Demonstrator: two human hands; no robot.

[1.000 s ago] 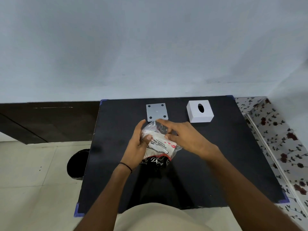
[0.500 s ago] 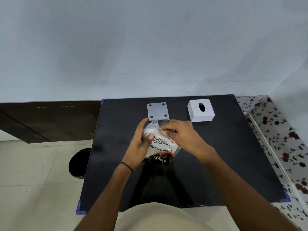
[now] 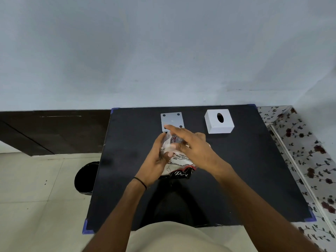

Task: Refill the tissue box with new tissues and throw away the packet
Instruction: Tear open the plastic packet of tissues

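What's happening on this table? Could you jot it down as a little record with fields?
Surface: black table
Left hand: grips the tissue packet from its left side
Right hand: on top of the packet, fingers working at its open clear end
Tissue box: white, far right, oval slot up, untouched
Base plate: grey square lying flat beside the box
Bin: black, on the floor left of the table

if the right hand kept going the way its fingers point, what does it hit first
The right hand points up-left toward the table's far edge, its fingertips already over the near edge of the grey plate. So the plate comes first, though the height of the hand above it is unclear.
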